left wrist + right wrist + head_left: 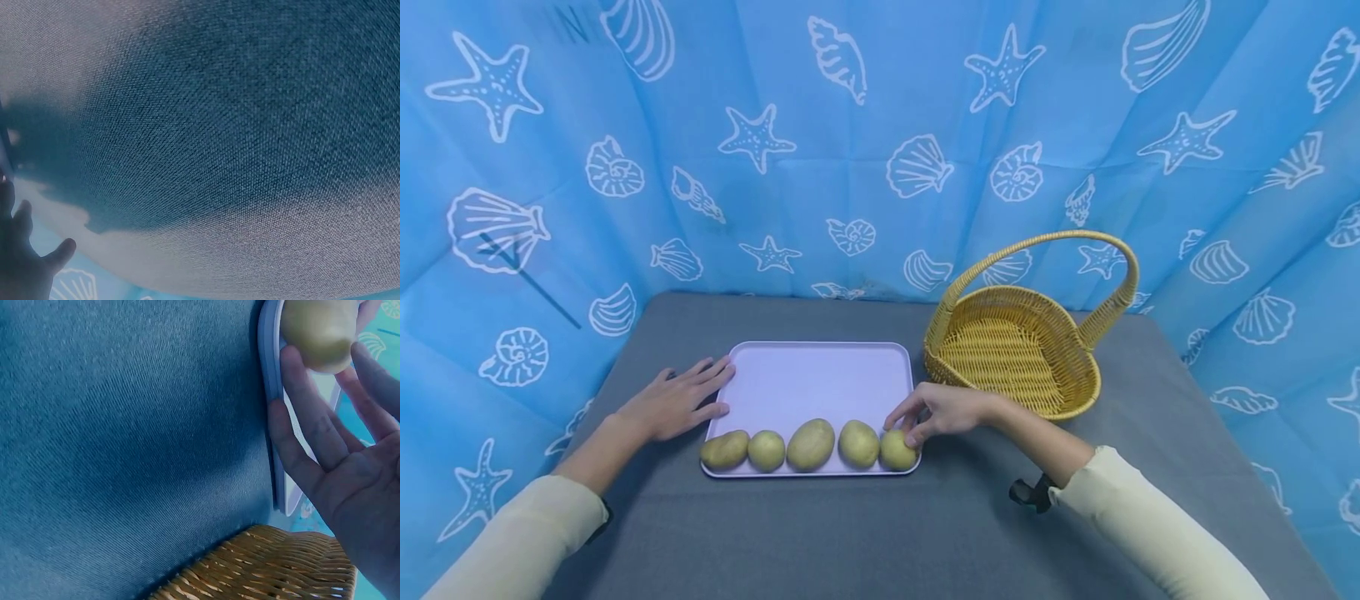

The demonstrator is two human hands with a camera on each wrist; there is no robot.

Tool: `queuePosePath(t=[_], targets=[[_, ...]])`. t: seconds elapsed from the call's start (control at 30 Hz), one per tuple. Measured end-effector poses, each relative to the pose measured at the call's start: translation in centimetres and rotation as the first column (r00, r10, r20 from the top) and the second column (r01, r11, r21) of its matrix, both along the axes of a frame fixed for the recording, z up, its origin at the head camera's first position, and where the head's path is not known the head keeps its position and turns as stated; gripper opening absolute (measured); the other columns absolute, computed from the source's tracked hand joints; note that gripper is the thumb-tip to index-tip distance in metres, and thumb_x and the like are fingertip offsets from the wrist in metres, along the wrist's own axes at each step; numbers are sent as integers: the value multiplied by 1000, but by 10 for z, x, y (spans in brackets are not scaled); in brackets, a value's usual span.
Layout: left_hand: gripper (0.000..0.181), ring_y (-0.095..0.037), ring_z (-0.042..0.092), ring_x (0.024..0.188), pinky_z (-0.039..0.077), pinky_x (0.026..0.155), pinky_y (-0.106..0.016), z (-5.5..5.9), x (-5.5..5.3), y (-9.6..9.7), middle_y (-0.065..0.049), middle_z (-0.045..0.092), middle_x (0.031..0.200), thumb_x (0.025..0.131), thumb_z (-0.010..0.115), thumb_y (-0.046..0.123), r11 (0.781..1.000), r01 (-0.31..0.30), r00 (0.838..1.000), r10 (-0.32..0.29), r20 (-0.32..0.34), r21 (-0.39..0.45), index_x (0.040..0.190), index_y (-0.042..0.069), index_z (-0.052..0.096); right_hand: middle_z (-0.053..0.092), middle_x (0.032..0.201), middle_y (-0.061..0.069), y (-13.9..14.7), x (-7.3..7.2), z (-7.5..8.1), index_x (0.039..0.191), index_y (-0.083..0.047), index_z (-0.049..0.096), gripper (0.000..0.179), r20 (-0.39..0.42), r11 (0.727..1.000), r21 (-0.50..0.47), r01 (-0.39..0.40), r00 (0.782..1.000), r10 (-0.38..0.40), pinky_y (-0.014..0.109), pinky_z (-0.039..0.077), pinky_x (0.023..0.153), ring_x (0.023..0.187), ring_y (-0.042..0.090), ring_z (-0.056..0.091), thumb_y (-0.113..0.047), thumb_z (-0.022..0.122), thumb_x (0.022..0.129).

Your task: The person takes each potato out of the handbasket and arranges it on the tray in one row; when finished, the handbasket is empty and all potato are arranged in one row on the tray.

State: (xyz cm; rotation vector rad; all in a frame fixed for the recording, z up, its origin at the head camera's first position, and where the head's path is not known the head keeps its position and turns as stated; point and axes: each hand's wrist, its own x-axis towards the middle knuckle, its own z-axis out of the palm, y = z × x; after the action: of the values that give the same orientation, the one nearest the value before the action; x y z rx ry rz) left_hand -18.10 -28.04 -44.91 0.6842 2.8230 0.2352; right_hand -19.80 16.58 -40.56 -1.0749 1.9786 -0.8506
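Observation:
Several yellowish potatoes lie in a row along the near side of a pale lilac tray (pixel 820 379). My right hand (pixel 943 410) has its thumb and fingers around the rightmost potato (pixel 897 451), at the tray's near right corner. From the right wrist, that potato (pixel 320 334) shows between the fingertips, close inside the tray rim (pixel 273 375). Across at the left edge, my left hand (pixel 677 402) lies flat with fingers spread, fingertips on the tray rim. In the left wrist view only part of the left hand (pixel 28 256) shows, dark at the lower left corner.
A golden wicker basket (pixel 1086 379) with a tall arched handle stands just right of the tray, behind the right forearm. Grey cloth (pixel 820 533) covers the table. Behind it hangs a blue curtain (pixel 880 117) printed with shells and starfish.

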Motion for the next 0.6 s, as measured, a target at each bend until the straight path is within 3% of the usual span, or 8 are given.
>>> queuePosePath(t=[0.2,0.43,0.6], targets=[[73,-46,22,146,16,106,-78,1,0,0,-19,29,160,101,47,53,1000,2,1000,-2,-9,24,156,8,30,71,107,11,1,2,3,130,4,62,42,-3,999,47,20,1000,-19,34,54,91,101,18,66,-7,71,91],[74,-46,22,146,15,106,-78,-5,-2,-3,-19,30,159,100,49,53,999,3,1000,-2,-29,38,156,8,31,70,113,11,10,5,9,135,6,56,49,-28,997,71,26,999,-24,42,51,97,109,23,65,-15,70,93],[73,-45,21,147,15,107,-77,-8,-3,-3,-18,29,160,101,47,54,1000,-1,1000,2,-24,18,156,8,31,65,125,16,28,12,28,139,2,54,51,-37,993,90,73,997,-70,49,49,101,119,33,61,-21,68,95]])
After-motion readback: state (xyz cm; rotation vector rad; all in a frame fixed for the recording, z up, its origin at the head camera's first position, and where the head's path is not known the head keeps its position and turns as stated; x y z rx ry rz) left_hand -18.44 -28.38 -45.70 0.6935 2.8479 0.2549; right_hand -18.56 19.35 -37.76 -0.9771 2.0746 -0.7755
